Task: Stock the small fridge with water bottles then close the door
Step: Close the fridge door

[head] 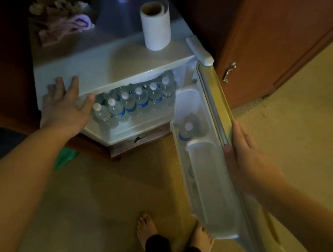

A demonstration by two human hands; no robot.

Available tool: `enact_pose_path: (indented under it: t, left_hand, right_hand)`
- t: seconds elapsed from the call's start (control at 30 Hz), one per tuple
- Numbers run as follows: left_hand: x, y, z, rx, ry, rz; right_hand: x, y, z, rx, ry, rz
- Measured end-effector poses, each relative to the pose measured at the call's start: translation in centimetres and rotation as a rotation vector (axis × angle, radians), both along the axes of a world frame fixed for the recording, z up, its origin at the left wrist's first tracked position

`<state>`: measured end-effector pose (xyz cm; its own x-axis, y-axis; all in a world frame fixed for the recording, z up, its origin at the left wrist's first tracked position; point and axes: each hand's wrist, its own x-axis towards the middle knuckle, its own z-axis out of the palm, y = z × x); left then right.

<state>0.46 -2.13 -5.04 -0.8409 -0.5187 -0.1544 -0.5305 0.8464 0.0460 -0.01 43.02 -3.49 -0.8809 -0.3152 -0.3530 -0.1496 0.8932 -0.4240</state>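
The small white fridge point(97, 67) stands open on the carpet. Several water bottles point(138, 100) with white caps and blue labels stand upright in a row inside it. One more bottle point(187, 130) sits in the door shelf. The fridge door point(207, 172) swings out toward me on the right. My left hand point(65, 107) lies flat on the fridge's top front-left corner, fingers spread, thumb at the opening's edge. My right hand point(245, 156) grips the outer edge of the door, thumb on its inner side.
A paper towel roll point(156, 26) stands on the fridge top, with crumpled cloth and paper point(62, 24) behind it. A wooden cabinet door with a metal handle point(228, 72) is at the right. My bare feet point(145, 228) stand on the carpet below.
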Motion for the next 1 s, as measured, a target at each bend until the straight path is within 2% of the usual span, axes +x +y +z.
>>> enact_pose_path:
  t: [0.17,0.33,0.47,0.6,0.7,0.87,1.0]
  left_hand:
    - [0.0,0.1,0.1,0.063,0.022,0.037]
    - [0.3,-0.2,1.1,0.157,0.018,0.043]
    - [0.3,-0.4,2.0,0.241,0.003,0.043]
    - [0.4,-1.3,1.7,0.226,-0.033,-0.035]
    - [0.5,-2.0,1.5,0.280,0.033,-0.043]
    - [0.4,-2.0,1.1,0.262,0.073,-0.033]
    - [0.4,-2.9,0.6,0.124,-0.100,-0.138]
  right_hand:
    - [0.9,-2.7,-0.1,-0.044,-0.007,0.168]
    - [0.4,-6.9,-0.1,0.015,0.224,0.420]
    - [-0.8,-11.8,-0.6,0.056,0.295,0.560]
    - [-1.9,-15.9,-0.7,0.034,0.249,0.544]
    - [-2.6,-18.8,-0.5,0.043,0.255,0.511]
    - [-4.2,-22.9,-0.8,0.051,0.263,0.457]
    - [-6.0,-25.5,-1.0,0.094,0.269,0.414]
